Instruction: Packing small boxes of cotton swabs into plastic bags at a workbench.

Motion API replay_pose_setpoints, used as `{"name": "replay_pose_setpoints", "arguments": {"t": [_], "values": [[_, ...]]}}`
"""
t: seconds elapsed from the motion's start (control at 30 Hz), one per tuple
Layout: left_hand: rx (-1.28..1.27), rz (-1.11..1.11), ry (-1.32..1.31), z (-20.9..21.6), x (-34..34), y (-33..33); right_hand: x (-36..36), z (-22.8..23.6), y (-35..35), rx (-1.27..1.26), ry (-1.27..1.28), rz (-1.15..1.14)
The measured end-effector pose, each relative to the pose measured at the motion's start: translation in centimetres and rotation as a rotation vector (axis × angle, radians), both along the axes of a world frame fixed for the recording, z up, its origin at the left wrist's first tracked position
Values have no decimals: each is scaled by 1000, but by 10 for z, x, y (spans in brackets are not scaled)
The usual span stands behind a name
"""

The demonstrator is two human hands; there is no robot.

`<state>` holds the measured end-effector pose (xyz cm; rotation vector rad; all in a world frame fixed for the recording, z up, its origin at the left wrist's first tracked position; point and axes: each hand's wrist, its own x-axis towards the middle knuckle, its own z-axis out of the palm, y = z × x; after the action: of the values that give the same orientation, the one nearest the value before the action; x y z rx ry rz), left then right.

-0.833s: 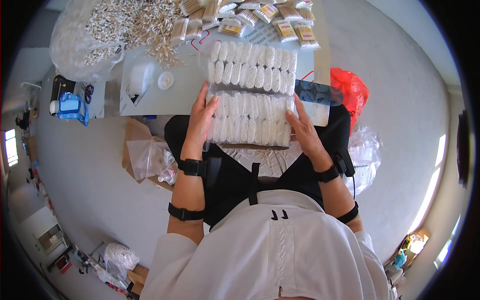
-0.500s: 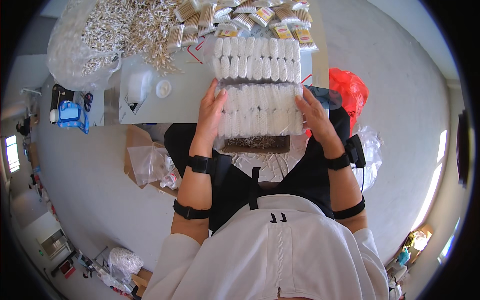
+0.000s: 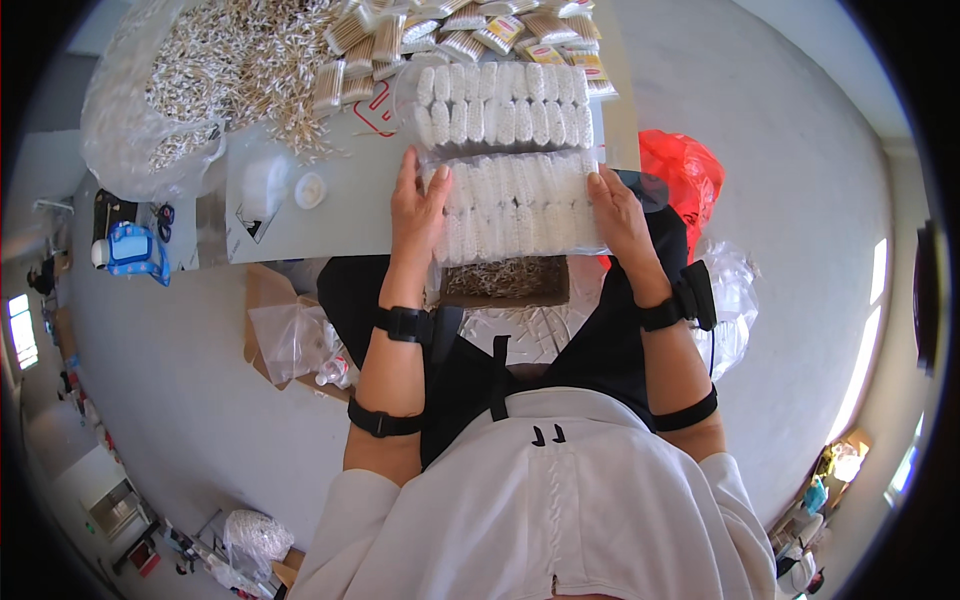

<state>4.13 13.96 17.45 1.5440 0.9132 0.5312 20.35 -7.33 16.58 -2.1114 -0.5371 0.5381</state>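
Between my two hands is a clear plastic bag of cotton swab packs [image 3: 520, 215], with the white tips facing up in rows. My left hand [image 3: 418, 205] presses on its left side, thumb on top. On the right side, my right hand [image 3: 622, 215] grips it the same way. A second block of swab packs [image 3: 505, 105] lies just beyond, touching the near one or close to it; I cannot tell if both share one bag. Beneath the near block, a cardboard box [image 3: 505, 282] with loose swabs in it shows between my legs.
On the table [image 3: 330, 225] lie a heap of loose swabs [image 3: 235, 75], several swab packs [image 3: 460, 30], a small white round dish [image 3: 310, 190], a blue pouch [image 3: 138, 250] and scissors [image 3: 165, 222]. A red plastic bag [image 3: 685, 185] is at right; an open carton [image 3: 280, 330] stands lower left.
The view has shifted slightly, and the table now sits a little further left. Both hands keep their hold on the bag of swab packs, which has tilted a bit.
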Motion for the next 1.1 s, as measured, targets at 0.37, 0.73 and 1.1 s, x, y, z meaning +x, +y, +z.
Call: {"name": "replay_pose_setpoints", "arguments": {"t": [0.37, 0.73, 1.1], "values": [[-27, -10, -133, -9, -33, -20, -15, 34, -12, 171, -239, 99], [55, -42, -140, -14, -31, -19, -20, 34, -8, 144, -297, 162], [35, -28, -146, -14, -32, -19, -25, 35, -2, 146, -364, 202]]}}
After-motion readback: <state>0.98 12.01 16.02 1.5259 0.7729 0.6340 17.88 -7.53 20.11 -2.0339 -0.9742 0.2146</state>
